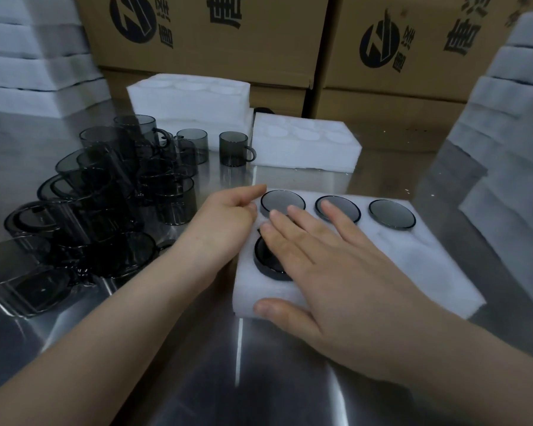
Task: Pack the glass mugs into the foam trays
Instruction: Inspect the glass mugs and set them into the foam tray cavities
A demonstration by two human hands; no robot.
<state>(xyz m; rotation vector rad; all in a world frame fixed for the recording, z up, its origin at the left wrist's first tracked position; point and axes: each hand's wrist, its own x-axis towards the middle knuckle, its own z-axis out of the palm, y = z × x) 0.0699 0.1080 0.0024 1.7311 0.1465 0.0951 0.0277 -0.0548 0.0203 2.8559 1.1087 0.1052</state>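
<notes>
We've got the near foam tray [413,262] on the steel table [259,379], four pockets filled, mugs bottom-up. Far row: far-left mug [282,202], far-middle mug [350,207], far-right mug [392,213]. Near row: near-left mug [266,256], sitting a bit proud of the foam.

Right hand [330,265] lies flat on the tray, fingers straight and slightly spread, nothing pinched. The near-left mug is under its fingers, only the left part showing; fingertips reach onto the far-left and far-middle mugs. Its thumb lies at the tray's near edge.

Left hand [225,213] is at the tray's far-left corner, fingers curled in. We can't tell whether it grips the foam edge or just rests against it. No mug in it.

Loose mugs [105,195] are piled left of the tray, beside the left forearm; a single mug [234,149] stands upright further back. Two spare trays [305,142] behind, foam stacks [505,118] at both sides, cardboard boxes [197,32] at the back.
</notes>
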